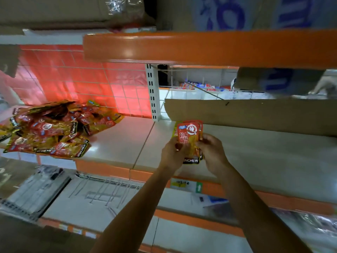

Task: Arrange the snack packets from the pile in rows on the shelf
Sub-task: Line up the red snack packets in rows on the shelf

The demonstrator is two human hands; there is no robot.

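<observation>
Shelf (116, 143): pale board with an orange front edge, running across the view at the height of the hands; no row of packets shows on it yet.
Upper shelf (200, 48): orange-fronted, overhanging the working space, so anything placed must go in under it.
Cardboard sheet (255, 114): stands along the back of the shelf on the right, just behind the hands.
Pile (51, 128): a loose heap of red and gold snack packets at the shelf's left end, well apart from the hands, some hanging over the front edge.
Left hand (172, 154): grip closed round the left edge of the held packets, fingers curled behind them.
Right hand (212, 150): grip closed on the right edge of the same bundle, thumb in front.
Held packets (190, 134): a small bundle, several deep, held upright between both hands just above the shelf in front of the cardboard; the exact count cannot be told.
Handling: the packets look light, thin and glossy, so they probably slide over one another and flop if held by one corner.
Where to hold: the two side edges, squeezed together as a bundle, seem safest; squaring the lower edges before setting them down should help them stand in a row.
Risk: a slack grip could fan the bundle out.
</observation>
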